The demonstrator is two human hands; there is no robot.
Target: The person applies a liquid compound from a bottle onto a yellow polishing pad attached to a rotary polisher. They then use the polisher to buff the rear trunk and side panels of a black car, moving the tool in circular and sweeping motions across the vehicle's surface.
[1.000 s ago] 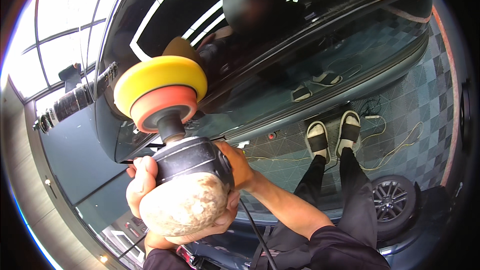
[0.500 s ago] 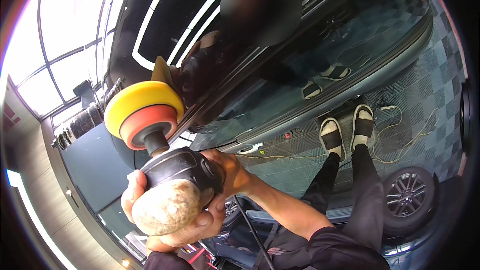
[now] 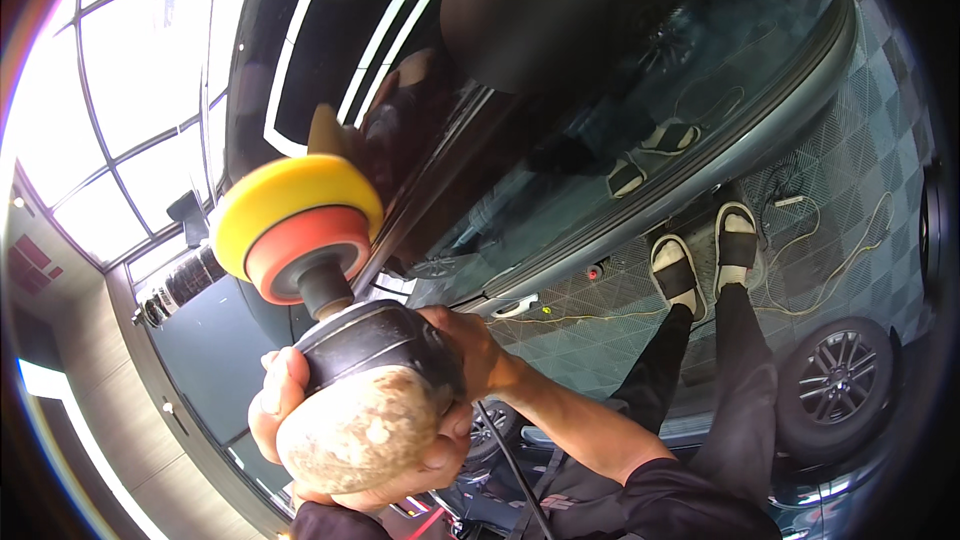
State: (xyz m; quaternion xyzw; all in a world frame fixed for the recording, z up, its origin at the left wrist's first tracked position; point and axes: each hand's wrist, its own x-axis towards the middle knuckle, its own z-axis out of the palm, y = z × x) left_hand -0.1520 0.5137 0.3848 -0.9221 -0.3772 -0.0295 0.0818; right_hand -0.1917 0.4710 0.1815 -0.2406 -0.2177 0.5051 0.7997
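A polisher (image 3: 375, 335) with a black, worn body is held up in front of me. A round yellow foam pad (image 3: 290, 202) sits on its red backing plate (image 3: 310, 252). My left hand (image 3: 278, 405) wraps around the polisher's blotchy, pale rounded end, fingers showing on both sides. From the right, my right hand (image 3: 470, 350) grips the black body; its fingertips are hidden behind it. The pad's face is at the glossy black car panel (image 3: 300, 60), where its reflection shows; I cannot tell how firmly it touches. A black cord (image 3: 515, 465) trails downward from the polisher.
Below the panel are the car's side window (image 3: 560, 190) and a door handle (image 3: 518, 306). My sandalled feet (image 3: 737, 240) stand on grey tiled flooring, near a pale cable (image 3: 840, 275). Another car's wheel (image 3: 835, 385) is at the lower right. Large windows (image 3: 140, 60) are at the left.
The view has shifted slightly. The polisher, with both hands still on it, sits a little farther right and lower in the picture, its pad still at the panel.
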